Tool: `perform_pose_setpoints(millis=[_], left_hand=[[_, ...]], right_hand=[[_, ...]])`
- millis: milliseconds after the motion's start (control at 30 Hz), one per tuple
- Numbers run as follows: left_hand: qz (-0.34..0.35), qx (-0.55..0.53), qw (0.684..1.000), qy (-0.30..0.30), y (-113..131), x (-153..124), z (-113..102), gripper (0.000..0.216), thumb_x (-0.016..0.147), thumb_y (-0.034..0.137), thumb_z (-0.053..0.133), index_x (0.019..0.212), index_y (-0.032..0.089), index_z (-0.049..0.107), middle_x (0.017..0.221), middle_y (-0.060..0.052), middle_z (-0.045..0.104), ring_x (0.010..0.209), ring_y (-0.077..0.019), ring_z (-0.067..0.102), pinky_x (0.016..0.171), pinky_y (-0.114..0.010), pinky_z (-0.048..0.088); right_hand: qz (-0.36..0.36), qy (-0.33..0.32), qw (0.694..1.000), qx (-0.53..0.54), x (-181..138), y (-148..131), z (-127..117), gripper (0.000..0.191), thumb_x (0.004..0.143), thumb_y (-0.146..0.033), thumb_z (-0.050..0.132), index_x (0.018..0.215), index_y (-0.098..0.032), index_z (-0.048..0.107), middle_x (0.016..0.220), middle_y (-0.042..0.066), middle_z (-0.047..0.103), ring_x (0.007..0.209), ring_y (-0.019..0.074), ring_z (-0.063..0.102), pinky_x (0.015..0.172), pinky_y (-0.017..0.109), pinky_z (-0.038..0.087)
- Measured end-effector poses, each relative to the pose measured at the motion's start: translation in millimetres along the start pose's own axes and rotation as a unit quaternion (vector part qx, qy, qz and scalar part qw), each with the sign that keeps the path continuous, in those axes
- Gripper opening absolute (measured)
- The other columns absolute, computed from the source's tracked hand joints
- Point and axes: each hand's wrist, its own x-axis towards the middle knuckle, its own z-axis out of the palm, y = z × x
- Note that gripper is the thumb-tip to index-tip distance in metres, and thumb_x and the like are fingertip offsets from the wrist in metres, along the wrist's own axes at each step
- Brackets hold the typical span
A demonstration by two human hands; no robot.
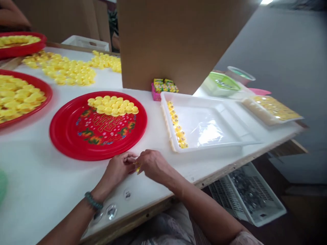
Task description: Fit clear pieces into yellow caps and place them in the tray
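My left hand [119, 169], with a beaded bracelet at its wrist, and my right hand [153, 165] meet just in front of a red round tray [63, 136]. Both are closed, fingertips together around a small yellow piece [138, 167], mostly hidden by the fingers. On the tray's far side lie rows of yellow round caps [112, 106]. Near my left forearm, clear plastic discs [111, 211] rest on the white tabletop. Right of my hands stands a white rectangular tray [201, 148], with a line of yellow pieces bearing dark marks [176, 124] along its left side.
A second red tray [48, 98] full of yellow caps sits at the left, with loose caps [68, 69] beyond. Behind stands a cardboard panel [168, 44] and a pink box [156, 95] of small packets. Below the table's right edge is a white crate [268, 211].
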Motion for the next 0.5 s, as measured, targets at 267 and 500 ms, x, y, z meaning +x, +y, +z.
perform_pose_setpoints(millis=[267,500], left_hand=[[0.030,0.075,0.997,0.004,-18.1,4.2,-6.0,0.059,0.069,0.045,0.071,0.119,0.020,0.051,0.104,-0.007,0.066,0.097,-0.0237,0.062,0.080,-0.030,0.053],[-0.019,0.106,0.990,0.089,-27.9,3.2,5.0,0.064,0.061,0.065,0.067,0.106,0.019,0.063,0.095,-0.006,0.069,0.089,-0.0247,0.065,0.075,-0.027,0.055]], right_hand=[[0.039,0.079,0.995,-0.040,-34.5,1.0,-6.9,0.012,0.079,-0.026,0.059,0.085,-0.016,0.061,0.078,0.004,0.066,0.072,0.0166,0.060,0.066,0.025,0.043],[0.170,0.233,0.957,-0.018,-68.3,64.5,-95.7,0.015,0.079,-0.026,0.059,0.091,-0.018,0.062,0.083,0.003,0.065,0.070,0.0130,0.058,0.065,0.023,0.043]])
